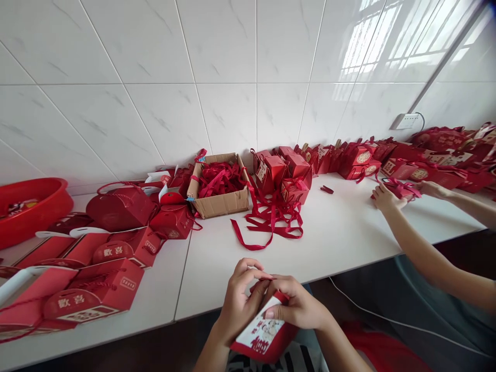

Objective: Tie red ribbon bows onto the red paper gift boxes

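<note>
A red box with a white printed panel (260, 333) is held over my lap, just off the table's front edge. My left hand (242, 297) is bent round its upper left side, thumb and fingers pressed together at the top. My right hand (292, 305) grips the upper right side, its thumb lying on the white panel. The fingertips of both hands meet at the box's top; what they pinch there is mostly hidden. Beyond them, loose dark red ribbons (275, 219) lie on the white table (217, 274).
A cardboard box (222, 205) of ribbons stands near the wall. Red gift boxes (104, 289) crowd the left, beside a red basin (39, 217). More boxes (360, 160) line the wall. At right, another person's hands (387, 199) hold a ribboned box (401, 190).
</note>
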`<state>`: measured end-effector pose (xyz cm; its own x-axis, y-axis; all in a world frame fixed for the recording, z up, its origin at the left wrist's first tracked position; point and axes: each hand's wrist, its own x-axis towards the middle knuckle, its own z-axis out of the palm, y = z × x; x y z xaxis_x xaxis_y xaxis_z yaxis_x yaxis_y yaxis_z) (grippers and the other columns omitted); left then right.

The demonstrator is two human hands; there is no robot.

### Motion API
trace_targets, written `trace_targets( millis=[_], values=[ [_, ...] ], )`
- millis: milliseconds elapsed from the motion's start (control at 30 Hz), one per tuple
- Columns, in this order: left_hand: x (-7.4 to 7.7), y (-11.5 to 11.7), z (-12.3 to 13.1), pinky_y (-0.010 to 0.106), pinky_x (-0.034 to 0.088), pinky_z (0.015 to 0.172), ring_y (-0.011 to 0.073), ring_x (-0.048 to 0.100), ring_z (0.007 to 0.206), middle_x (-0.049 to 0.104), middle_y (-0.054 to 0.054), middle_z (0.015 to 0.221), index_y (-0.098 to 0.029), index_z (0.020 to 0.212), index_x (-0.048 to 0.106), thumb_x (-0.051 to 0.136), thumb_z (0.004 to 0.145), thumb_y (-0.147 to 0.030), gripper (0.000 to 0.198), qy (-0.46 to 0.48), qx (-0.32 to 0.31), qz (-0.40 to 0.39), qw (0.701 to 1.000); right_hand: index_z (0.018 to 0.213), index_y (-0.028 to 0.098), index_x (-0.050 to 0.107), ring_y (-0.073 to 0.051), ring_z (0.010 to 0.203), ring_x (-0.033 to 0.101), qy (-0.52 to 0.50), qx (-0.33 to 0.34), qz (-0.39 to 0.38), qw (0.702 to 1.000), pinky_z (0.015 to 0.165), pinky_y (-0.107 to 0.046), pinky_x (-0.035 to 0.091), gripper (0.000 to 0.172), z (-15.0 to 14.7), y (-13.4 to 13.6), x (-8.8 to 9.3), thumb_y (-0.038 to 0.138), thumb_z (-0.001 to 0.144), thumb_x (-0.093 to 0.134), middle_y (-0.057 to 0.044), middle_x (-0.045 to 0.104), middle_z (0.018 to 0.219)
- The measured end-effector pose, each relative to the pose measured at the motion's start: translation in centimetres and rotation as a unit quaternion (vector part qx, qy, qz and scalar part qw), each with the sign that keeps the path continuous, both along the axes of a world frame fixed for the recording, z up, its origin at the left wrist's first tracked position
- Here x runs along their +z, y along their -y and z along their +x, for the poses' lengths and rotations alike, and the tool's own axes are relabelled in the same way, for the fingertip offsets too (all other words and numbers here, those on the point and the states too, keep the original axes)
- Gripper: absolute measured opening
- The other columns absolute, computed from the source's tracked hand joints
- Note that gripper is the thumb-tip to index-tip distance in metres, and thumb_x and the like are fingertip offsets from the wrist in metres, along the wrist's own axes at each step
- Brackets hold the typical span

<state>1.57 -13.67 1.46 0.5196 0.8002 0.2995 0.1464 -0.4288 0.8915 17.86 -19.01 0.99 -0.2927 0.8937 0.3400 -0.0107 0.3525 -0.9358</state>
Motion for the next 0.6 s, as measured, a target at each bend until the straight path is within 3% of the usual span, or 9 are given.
trace_targets(
  millis=[300, 433, 600],
  values=[
    [0.0, -0.1, 0.0, 0.030, 0.049, 0.078, 0.0166, 0.061, 0.086, 0.060, 0.003, 0.092, -0.022, 0.083, 0.062, 0.055, 0.086, -0.026, 0.009, -0.004, 0.005, -0.061, 0.998, 0.080, 0.015, 0.061, -0.014, 0.079, 0.059, 0.037, -0.014, 0.004, 0.999, 0.072, -0.023, 0.048, 0.017, -0.1, -0.1, 0.1, 0.030, 0.080, 0.067, -0.005, 0.063, 0.089],
    [0.3, -0.4, -0.3, 0.031, 0.049, 0.080, 0.0185, 0.062, 0.089, 0.065, 0.005, 0.097, -0.022, 0.097, 0.063, 0.055, 0.086, -0.029, 0.015, -0.040, -0.009, -0.108, 0.993, 0.084, 0.014, 0.063, -0.013, 0.075, 0.058, 0.089, -0.017, -0.013, 0.996, 0.070, -0.022, 0.046, 0.014, 0.0, 0.0, -0.1, 0.028, 0.080, 0.067, -0.004, 0.064, 0.087],
    [1.5, -0.3, -0.8, 0.029, 0.049, 0.083, 0.0182, 0.063, 0.090, 0.068, 0.006, 0.103, -0.021, 0.105, 0.067, 0.053, 0.085, -0.027, 0.025, -0.100, -0.052, -0.193, 0.975, 0.100, 0.016, 0.067, -0.015, 0.087, 0.062, 0.092, 0.028, -0.015, 0.995, 0.078, -0.022, 0.047, 0.020, 0.1, 0.0, 0.3, 0.024, 0.082, 0.065, -0.005, 0.067, 0.101]
  ],
)
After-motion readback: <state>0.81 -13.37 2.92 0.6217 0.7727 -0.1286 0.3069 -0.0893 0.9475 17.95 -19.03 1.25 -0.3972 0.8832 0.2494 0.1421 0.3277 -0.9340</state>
